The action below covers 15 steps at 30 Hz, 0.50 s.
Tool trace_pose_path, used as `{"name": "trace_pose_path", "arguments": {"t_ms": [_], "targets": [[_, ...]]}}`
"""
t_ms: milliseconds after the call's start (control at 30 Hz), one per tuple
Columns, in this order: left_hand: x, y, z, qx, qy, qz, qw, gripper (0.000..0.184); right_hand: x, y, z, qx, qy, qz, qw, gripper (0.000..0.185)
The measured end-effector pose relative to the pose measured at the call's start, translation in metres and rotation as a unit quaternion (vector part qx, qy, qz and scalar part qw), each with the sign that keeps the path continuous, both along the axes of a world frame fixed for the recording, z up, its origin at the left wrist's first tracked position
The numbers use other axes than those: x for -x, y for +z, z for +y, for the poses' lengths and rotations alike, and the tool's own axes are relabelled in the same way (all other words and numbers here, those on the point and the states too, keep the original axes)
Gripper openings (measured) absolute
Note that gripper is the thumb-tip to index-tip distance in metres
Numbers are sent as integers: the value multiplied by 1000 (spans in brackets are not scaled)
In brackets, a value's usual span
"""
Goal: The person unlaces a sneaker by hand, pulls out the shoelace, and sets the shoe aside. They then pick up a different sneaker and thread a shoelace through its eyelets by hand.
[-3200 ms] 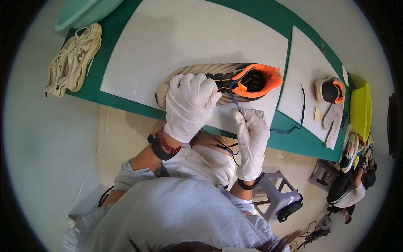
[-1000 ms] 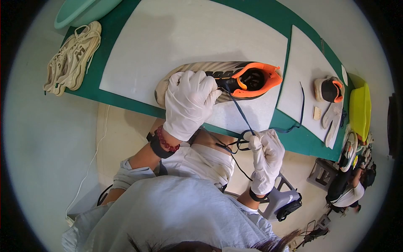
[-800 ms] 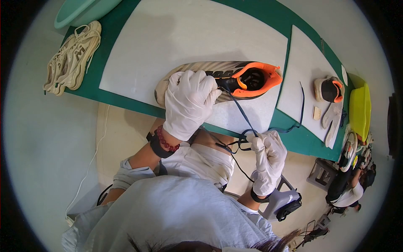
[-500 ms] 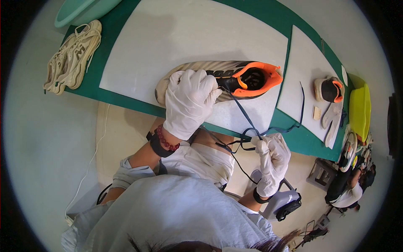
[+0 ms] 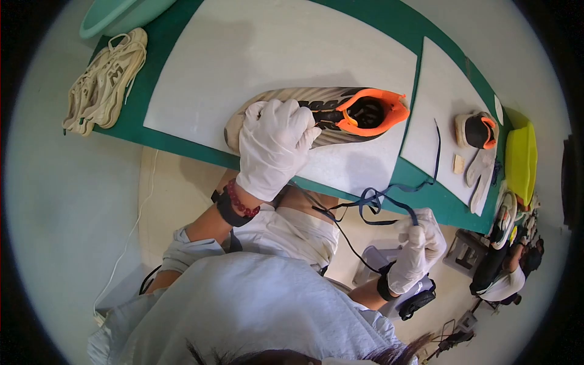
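A sneaker (image 5: 331, 135) with an orange collar, black tongue and striped grey sides lies on the white mat (image 5: 243, 55). Its toe points left. My gloved left hand (image 5: 274, 146) is closed over its front half and covers part of the lacing area. Low on the right, beyond the table's front edge, my gloved right hand (image 5: 423, 246) pinches a dark blue shoelace (image 5: 398, 204). From those fingers the lace loops up over the green edge, with one tip resting on the right-hand mat. More lace hangs between my hands, below the edge.
Cream sneakers (image 5: 109, 82) stand at the table's left end, near a pale green basin (image 5: 115, 15). On the right are another orange-collared shoe (image 5: 476, 131), insoles (image 5: 480, 173), a small tan block (image 5: 458, 163) and a yellow-green tub (image 5: 521, 155). Another person (image 5: 502, 274) sits farther right.
My right hand has moved right and down, drawing the shoelace along. The stretch that ran from the sneaker's opening to this hand is gone from there. My left hand stays on the shoe.
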<state>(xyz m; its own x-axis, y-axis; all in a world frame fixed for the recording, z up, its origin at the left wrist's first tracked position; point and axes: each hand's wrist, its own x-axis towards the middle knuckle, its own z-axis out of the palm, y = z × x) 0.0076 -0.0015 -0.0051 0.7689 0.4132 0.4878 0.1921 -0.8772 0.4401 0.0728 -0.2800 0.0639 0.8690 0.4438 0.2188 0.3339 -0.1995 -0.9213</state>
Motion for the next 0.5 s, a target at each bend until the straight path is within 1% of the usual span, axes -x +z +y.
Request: {"name": "trace_pose_path", "arguments": {"t_ms": [67,100,200,233,267,333,367,433,467,500], "targets": [[1,1,0,2,-2,2,1000,21,-1,1,-8,-8,-32,8,999,42],[1,1,1,1,0,4,1000,20,-2,2,-9,7,-33,-1,999,43],[2,2,-1,2,-1,5,1000,20,-2,6,-9,5,-76,6,997,41],[3,4,-1,1,-2,2,1000,22,1,9,-7,-2,-130,21,991,39],[4,7,-1,-2,-4,-1,1000,24,-3,14,-6,-24,-138,27,990,39],[5,14,-4,10,-1,-1,1000,35,-17,29,-5,-69,-157,37,984,39],[6,19,-7,16,1,-2,1000,40,-24,33,-1,-101,-165,13,981,39],[17,40,-22,21,-41,-46,998,49,-38,43,8,-164,-176,-36,970,39],[23,48,-30,22,-59,-67,996,53,-43,48,13,-229,-171,-10,958,39],[26,52,-42,75,-130,-86,985,64,-45,54,20,-294,-162,16,942,39]]}}
